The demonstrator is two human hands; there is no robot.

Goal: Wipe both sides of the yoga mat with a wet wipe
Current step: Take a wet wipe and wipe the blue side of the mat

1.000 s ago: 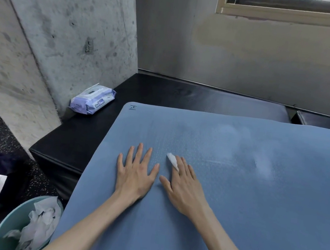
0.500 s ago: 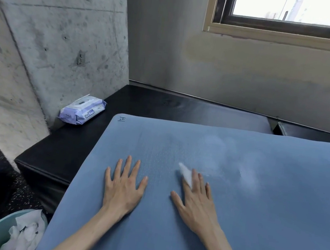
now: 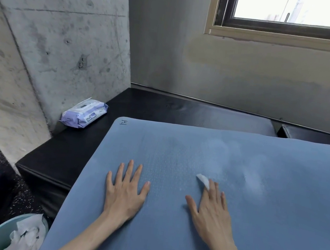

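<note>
Our right hand (image 3: 210, 211) pressed the wet wipe (image 3: 203, 179) flat on the yoga mat (image 3: 271, 231), whose unwiped length ran rightward; our left hand (image 3: 126, 190) lay released, braced flat.

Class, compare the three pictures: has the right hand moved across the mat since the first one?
Yes. The right hand, pressing the wipe, has slid rightward along the mat, away from the flat left hand; the gap between them has widened.

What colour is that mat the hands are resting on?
The mat is plain blue, with a small dark mark at its far left corner; the head view shows it.
</note>
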